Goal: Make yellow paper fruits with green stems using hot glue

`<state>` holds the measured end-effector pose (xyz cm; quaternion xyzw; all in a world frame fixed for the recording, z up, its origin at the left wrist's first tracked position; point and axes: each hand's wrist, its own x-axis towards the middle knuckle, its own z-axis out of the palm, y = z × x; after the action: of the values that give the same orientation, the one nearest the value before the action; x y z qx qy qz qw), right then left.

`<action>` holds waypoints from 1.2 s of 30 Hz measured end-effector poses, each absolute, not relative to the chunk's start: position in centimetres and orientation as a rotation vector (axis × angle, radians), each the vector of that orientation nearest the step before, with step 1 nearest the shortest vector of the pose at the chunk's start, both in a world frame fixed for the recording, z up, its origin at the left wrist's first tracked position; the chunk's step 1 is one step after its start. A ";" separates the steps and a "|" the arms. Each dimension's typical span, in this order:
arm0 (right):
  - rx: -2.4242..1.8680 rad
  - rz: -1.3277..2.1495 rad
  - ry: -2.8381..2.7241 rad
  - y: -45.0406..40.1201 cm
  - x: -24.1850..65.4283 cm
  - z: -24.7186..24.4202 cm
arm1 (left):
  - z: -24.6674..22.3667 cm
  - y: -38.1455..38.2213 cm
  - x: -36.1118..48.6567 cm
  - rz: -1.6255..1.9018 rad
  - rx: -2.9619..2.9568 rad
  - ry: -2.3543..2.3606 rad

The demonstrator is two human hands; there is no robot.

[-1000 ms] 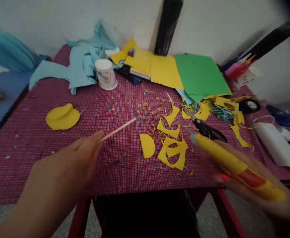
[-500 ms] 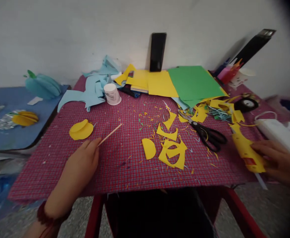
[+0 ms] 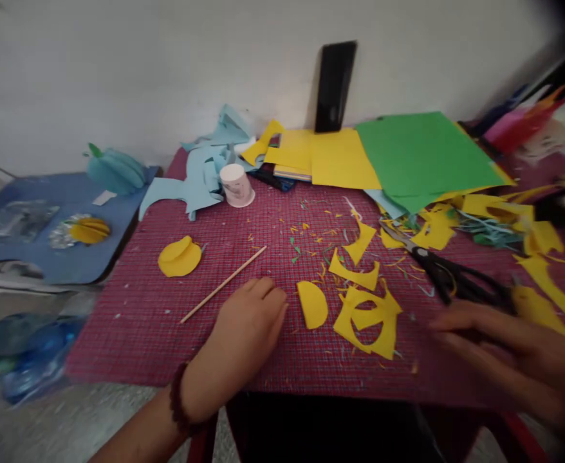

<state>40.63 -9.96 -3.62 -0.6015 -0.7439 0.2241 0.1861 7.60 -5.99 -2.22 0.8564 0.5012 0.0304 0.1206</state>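
My left hand is over the tablecloth, fingers curled together and their tips turned down; nothing shows in it. Left of it lies a thin wooden stick, apart from the hand. Just to its right is a yellow folded paper half circle. My right hand, somewhat blurred, is at the right with its fingers stretched out and nothing visible in them. Behind it rests a yellow glue gun, partly hidden by that hand. Black-handled scissors lie beyond the fingertips.
Yellow paper offcuts and small scraps litter the middle. Folded yellow circles lie left. A paper cup, blue paper, green sheets and a leaning phone are at the back. A blue side table holds paper pumpkins.
My left hand has let go of the stick, now on the table, and moved right toward the half circle. My right hand has let go of the glue gun and come inward. The view has shifted.
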 end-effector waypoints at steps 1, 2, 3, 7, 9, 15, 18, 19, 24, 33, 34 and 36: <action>-1.572 0.827 -2.121 -9.2 38.3 -3.7 | -2.2 -5.7 7.5 0.062 2.524 1.460; -1.493 0.980 -2.126 -8.4 36.1 -3.7 | -2.3 -5.6 7.4 0.044 2.541 1.457; -1.440 1.109 -2.136 -7.6 34.2 -3.7 | -2.4 -5.6 7.2 0.038 2.550 1.460; -1.460 1.090 -2.219 -4.5 30.1 -3.6 | -3.8 -6.5 6.1 0.085 2.564 1.431; -1.486 0.984 -2.315 -3.6 29.4 -3.6 | -4.8 -7.0 5.6 0.130 2.606 1.358; -1.535 0.782 -2.471 -3.5 28.5 -4.3 | -6.1 -8.2 5.7 0.116 2.593 1.311; -1.510 0.690 -2.531 -3.3 28.5 -5.4 | -6.1 -8.2 6.0 0.086 2.519 1.319; -1.513 0.661 -2.548 -3.3 28.5 -5.7 | -6.2 -8.2 6.0 0.092 2.503 1.322; -1.535 0.537 -2.624 -3.7 28.3 -5.7 | -6.0 -8.3 5.7 0.234 2.493 1.371; -1.571 0.719 -2.502 -3.5 27.9 -5.6 | -5.9 -8.5 5.7 0.295 2.486 1.364; -1.561 0.767 -2.462 -3.3 27.8 -5.4 | -6.0 -8.4 5.7 0.290 2.479 1.359; -1.554 0.887 -2.346 -3.2 27.7 -4.5 | -6.1 -8.4 5.6 0.261 2.486 1.310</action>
<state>27.73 -3.19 -4.48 -0.5244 -0.7915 0.2992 0.0956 5.61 -8.36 -6.06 0.8697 0.4581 0.0914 0.1591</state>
